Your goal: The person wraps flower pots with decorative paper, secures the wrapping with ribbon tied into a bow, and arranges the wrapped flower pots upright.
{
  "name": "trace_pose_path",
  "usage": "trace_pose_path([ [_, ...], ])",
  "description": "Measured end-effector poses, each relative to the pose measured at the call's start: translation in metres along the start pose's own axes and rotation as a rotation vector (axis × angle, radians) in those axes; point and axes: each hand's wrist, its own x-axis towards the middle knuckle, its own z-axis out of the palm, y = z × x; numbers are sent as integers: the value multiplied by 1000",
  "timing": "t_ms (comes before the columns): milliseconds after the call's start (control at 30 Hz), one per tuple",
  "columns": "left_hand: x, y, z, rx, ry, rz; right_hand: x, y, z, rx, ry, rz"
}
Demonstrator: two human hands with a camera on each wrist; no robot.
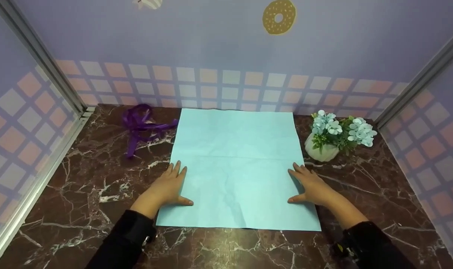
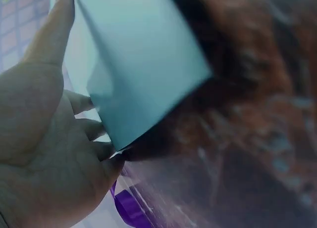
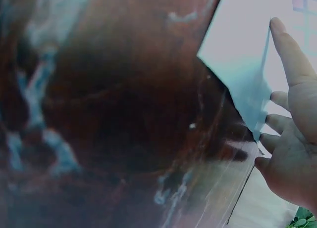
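While left grip [image 1: 167,189] and right grip [image 1: 312,189] spread wide on pale-blue sheet [image 1: 236,175], veined brown desk [image 1: 69,220] shows around, possibly marble, wrist views blurred. Checkered lilac wall [image 1: 211,48] behind.

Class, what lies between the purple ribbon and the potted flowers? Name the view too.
The pale blue sheet lies between the purple ribbon and the potted flowers, with marbled tabletop showing on both sides of it, in the head view.

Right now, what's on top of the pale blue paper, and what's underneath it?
The left hand and right hand lie over opposite side edges of the paper. Marbled tabletop shows around it; whatever it covers can't be seen.
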Motion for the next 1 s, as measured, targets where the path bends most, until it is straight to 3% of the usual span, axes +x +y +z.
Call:
trace_pose_path([
  [633, -6, -14, -2, 25, 21, -14, 8, -16, 1, -14, -32, 27],
  [867, -5, -3, -7, 23, 26, -26, 6, -16, 2, 16, -23, 51],
  [1000, -1, 10, -10, 14, 28, -34, 3, -14, 1, 48, 34, 78],
])
